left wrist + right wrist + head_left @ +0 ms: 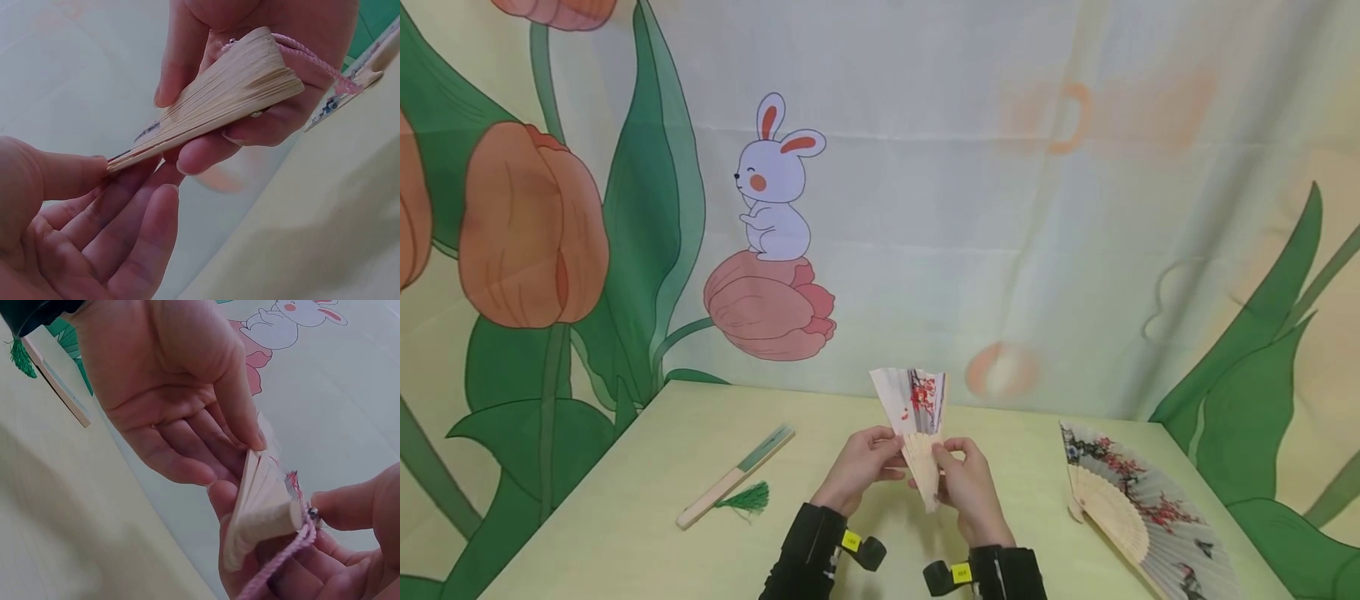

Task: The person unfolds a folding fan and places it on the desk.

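Between both hands, above the table, is a partly spread folding fan (917,417) with red blossoms on its white leaf and pale wooden ribs. The left hand (867,467) pinches one side of the ribs between thumb and fingers. On the other side, the right hand (966,483) grips the ribs nearer the pivot. In the left wrist view the stacked ribs (237,87) narrow toward the left thumb. A pink cord (287,556) hangs from the pivot end in the right wrist view.
A closed folding fan (737,475) with a green tassel (748,497) lies on the table at left. At right lies a wide-open fan (1150,508) with red blossoms. A printed cloth backdrop (910,208) with a rabbit and tulips stands behind the pale table (625,533).
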Available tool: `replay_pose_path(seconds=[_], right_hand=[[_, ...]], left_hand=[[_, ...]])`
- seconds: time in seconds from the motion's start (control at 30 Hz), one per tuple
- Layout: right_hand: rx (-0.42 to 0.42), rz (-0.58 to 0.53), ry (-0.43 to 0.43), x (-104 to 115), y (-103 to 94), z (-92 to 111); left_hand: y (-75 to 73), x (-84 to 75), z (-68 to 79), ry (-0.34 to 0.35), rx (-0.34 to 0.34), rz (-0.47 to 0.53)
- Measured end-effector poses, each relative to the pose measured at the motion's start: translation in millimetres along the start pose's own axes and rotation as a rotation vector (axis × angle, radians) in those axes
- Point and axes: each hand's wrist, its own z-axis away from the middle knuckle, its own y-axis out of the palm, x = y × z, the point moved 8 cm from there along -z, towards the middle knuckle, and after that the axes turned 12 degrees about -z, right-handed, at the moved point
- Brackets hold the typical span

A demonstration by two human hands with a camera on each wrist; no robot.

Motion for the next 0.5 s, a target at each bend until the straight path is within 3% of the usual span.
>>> replay_pose_path(seconds=[0.5], right_hand=[[0.01, -0.033, -0.026, 2.0, -3.4, -1.3]], left_hand=[[1.2, 1.1, 0.0, -0.019, 0.006, -0.002]])
